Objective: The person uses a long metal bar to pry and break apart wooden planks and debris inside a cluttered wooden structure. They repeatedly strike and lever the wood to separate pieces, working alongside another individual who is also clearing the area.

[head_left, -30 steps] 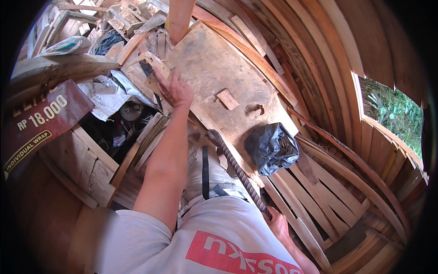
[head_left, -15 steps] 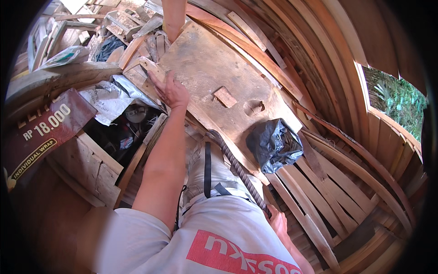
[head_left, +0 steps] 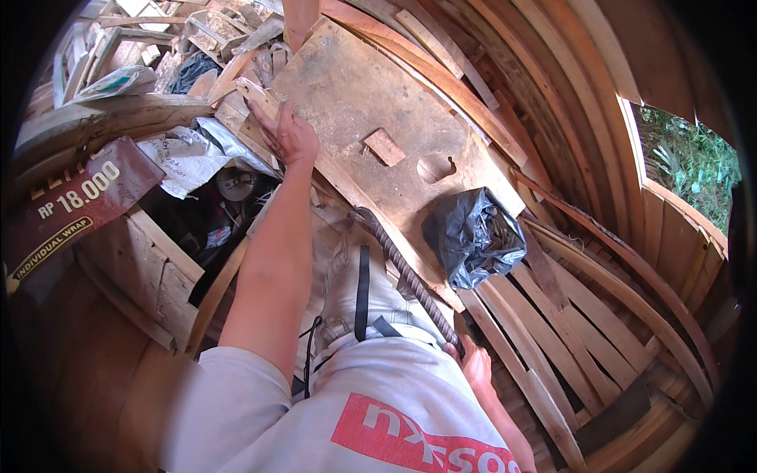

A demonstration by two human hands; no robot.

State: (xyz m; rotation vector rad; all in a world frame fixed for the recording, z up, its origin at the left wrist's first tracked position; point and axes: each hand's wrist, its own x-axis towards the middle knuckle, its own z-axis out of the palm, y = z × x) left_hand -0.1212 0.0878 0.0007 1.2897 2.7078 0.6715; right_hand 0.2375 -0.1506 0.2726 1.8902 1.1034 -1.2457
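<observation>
My left hand (head_left: 293,142) rests on the long wooden strip (head_left: 347,185) along the near edge of a worn plywood board (head_left: 339,87). Its fingers are stretched out, with the thumb spread apart over the wood. Low on the right, my right hand (head_left: 475,361) is closed round the lower end of a dark ribbed metal bar (head_left: 406,274). The bar slants up beside my leg, and its bent tip touches or lies close to the strip's edge. On the board lie a small wood block (head_left: 384,147) and, past a round hollow, a black plastic bag (head_left: 475,244).
Scrap wood (head_left: 229,35) is heaped at the far left. Below it are a white sack (head_left: 185,165), a dark cavity with cluttered items and a maroon printed sheet (head_left: 87,205). Curved hull planks (head_left: 568,102) rise at right, beside an opening. Another person's bare limb (head_left: 301,20) shows at top.
The view has shifted slightly. My right hand and the bar sit a little higher and farther left in the picture; my left hand stays against the strip.
</observation>
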